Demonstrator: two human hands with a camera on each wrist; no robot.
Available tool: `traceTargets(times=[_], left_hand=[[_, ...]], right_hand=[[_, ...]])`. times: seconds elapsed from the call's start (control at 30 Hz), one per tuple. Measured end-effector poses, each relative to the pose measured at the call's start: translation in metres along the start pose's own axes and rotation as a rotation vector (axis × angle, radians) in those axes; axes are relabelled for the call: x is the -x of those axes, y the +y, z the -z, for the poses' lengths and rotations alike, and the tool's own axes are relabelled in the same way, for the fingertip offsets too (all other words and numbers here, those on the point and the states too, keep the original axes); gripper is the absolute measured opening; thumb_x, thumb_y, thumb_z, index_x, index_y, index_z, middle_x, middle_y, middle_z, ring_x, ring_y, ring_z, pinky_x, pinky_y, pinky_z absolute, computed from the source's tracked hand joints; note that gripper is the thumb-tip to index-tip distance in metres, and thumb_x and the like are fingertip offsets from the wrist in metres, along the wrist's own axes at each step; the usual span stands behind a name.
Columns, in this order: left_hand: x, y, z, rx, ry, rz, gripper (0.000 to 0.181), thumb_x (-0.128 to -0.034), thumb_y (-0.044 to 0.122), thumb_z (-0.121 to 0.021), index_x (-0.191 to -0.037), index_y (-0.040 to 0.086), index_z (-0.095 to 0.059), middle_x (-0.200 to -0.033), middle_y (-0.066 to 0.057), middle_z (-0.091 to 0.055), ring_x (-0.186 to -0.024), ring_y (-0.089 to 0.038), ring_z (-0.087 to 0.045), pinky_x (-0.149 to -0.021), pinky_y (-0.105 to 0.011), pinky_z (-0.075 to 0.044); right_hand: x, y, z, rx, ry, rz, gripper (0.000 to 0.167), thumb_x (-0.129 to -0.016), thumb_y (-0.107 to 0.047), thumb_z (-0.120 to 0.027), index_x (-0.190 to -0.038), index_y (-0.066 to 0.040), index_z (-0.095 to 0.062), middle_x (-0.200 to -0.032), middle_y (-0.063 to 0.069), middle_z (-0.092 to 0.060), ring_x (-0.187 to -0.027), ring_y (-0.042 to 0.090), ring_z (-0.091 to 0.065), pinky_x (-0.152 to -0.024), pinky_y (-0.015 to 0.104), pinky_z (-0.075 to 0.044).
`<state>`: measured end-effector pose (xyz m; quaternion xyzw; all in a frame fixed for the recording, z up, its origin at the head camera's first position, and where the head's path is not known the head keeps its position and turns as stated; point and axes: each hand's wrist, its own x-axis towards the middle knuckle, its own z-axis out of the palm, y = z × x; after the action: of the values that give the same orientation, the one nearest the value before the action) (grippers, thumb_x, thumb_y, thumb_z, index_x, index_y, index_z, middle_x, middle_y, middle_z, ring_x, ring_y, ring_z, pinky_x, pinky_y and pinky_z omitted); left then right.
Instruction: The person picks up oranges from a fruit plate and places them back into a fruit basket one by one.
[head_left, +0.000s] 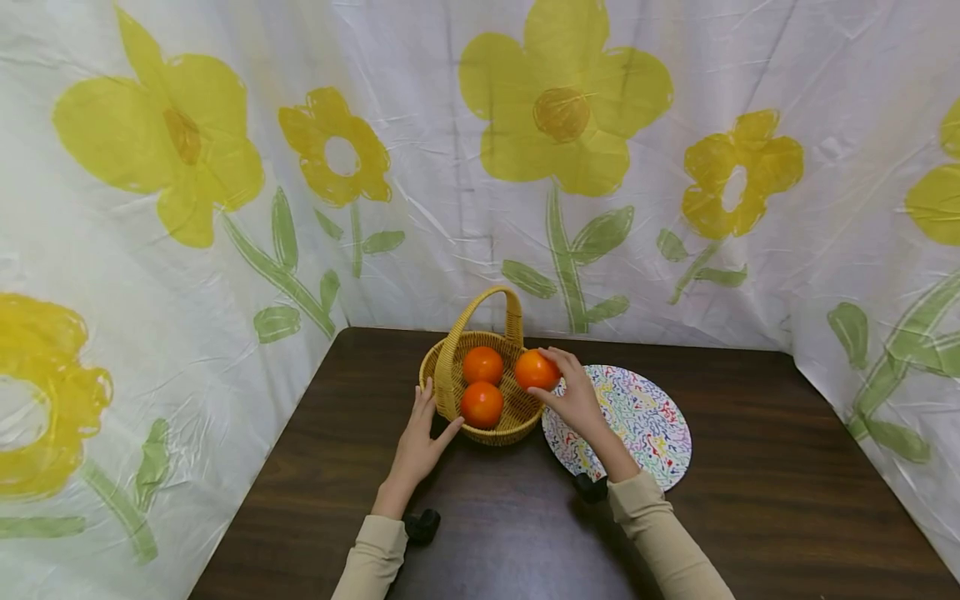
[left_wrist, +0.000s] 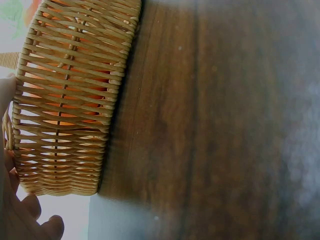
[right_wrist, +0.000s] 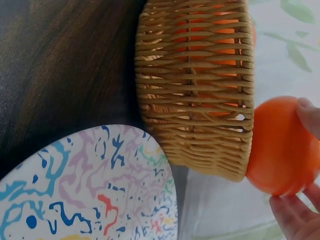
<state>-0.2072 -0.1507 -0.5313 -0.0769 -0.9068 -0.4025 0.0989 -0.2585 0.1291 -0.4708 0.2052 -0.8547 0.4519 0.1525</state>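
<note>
A yellow wicker basket (head_left: pixel 501 436) with a tall arched handle stands near the back of the table. Two oranges (head_left: pixel 482 405) lie inside it and show through the weave in both wrist views. Over the basket's right rim, my right hand (head_left: pixel 581 407) holds a third orange (head_left: pixel 536 370) between thumb and fingers. In the right wrist view that orange (right_wrist: pixel 280 145) is beside the rim. My left hand (head_left: pixel 416 446) rests at the basket's left side, thumb at the near rim and fingers spread along the outside. Some left fingers are outside the left wrist view.
Right of the basket lies a round white board (head_left: pixel 637 417) with multicoloured squiggles, partly under my right forearm. The dark wooden table (head_left: pixel 750 467) extends on both sides. Behind it hangs a white curtain (head_left: pixel 420 150) painted with yellow flowers.
</note>
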Motion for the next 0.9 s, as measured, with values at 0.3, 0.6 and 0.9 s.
traceTargets(times=[0.3, 0.6, 0.9], left_hand=[[0.000, 0.000, 0.000, 0.001, 0.016, -0.017, 0.075, -0.0871, 0.056, -0.053, -0.148, 0.020, -0.026, -0.157, 0.003, -0.008, -0.143, -0.026, -0.005, -0.101, -0.061, -0.029], [-0.001, 0.002, 0.000, -0.008, 0.019, -0.016, 0.076, -0.0869, 0.056, -0.053, -0.148, 0.020, -0.025, -0.157, 0.003, -0.009, -0.143, -0.026, -0.005, -0.103, -0.060, -0.027], [0.000, 0.003, 0.001, -0.005, 0.004, -0.004, 0.077, -0.0871, 0.055, -0.053, -0.148, 0.020, -0.023, -0.157, 0.006, -0.006, -0.144, -0.023, -0.003, -0.103, -0.059, -0.029]], right_hand=[[-0.001, 0.000, -0.007, 0.048, -0.035, -0.006, 0.063, -0.077, -0.027, -0.075, -0.134, -0.016, -0.050, -0.137, 0.014, -0.042, -0.122, 0.034, -0.046, -0.094, 0.053, -0.043], [0.000, -0.002, -0.014, 0.101, -0.047, 0.012, 0.063, -0.077, -0.028, -0.076, -0.133, -0.017, -0.051, -0.135, 0.014, -0.044, -0.118, 0.036, -0.048, -0.087, 0.055, -0.046], [0.001, 0.004, -0.023, 0.117, -0.087, -0.020, 0.062, -0.076, -0.030, -0.077, -0.132, -0.019, -0.051, -0.135, 0.013, -0.045, -0.118, 0.034, -0.048, -0.088, 0.052, -0.046]])
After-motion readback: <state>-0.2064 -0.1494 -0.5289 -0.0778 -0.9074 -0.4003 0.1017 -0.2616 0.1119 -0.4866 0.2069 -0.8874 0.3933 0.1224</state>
